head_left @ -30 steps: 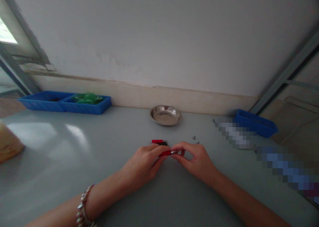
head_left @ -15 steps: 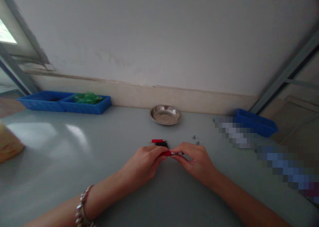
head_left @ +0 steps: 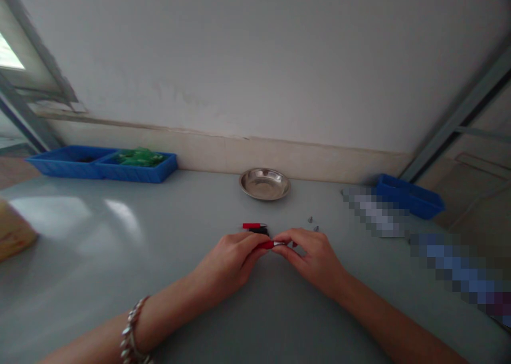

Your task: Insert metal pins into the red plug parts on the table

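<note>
"Where is the red pen (head_left: 269, 245) held?"
"Its barrel (head_left: 266, 245) is pinched by the left hand (head_left: 231, 257), its silver tip (head_left: 278, 243) by the right hand (head_left: 317, 255); between them, its long axis is laid crosswise."

The view is dim, the window (head_left: 10, 54) bright at left, the tabletop (head_left: 123, 216) glare-streaked.

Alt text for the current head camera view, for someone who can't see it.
A person's left hand and right hand hold a red silver-tipped piece between them at a grey table; behind are a metal dish and blue trays.
</note>
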A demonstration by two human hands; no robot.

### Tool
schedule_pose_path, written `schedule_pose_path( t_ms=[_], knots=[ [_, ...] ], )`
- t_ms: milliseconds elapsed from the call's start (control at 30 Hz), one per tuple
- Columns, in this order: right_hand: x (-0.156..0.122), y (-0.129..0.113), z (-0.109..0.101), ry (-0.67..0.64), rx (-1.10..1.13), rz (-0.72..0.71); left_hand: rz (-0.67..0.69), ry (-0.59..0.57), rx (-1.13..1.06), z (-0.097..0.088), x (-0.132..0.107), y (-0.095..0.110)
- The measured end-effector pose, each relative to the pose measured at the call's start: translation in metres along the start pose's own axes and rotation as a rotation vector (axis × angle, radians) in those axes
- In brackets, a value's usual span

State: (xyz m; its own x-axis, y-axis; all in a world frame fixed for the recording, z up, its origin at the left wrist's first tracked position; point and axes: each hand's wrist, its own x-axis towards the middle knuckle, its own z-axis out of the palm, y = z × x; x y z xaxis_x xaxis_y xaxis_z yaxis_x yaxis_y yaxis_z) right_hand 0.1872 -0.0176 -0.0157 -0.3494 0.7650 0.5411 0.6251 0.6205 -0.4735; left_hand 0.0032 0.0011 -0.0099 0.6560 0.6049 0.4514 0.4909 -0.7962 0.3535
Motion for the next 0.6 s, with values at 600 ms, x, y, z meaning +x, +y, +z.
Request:
schedule_pose_path(
  t_ms=[600],
  knots=[
    [0.0033,-0.0044,-0.0053,-0.226,-0.294,0.005,0.035,0.010,0.034,0.0010,-0.0005,0.0011]
  ],
)
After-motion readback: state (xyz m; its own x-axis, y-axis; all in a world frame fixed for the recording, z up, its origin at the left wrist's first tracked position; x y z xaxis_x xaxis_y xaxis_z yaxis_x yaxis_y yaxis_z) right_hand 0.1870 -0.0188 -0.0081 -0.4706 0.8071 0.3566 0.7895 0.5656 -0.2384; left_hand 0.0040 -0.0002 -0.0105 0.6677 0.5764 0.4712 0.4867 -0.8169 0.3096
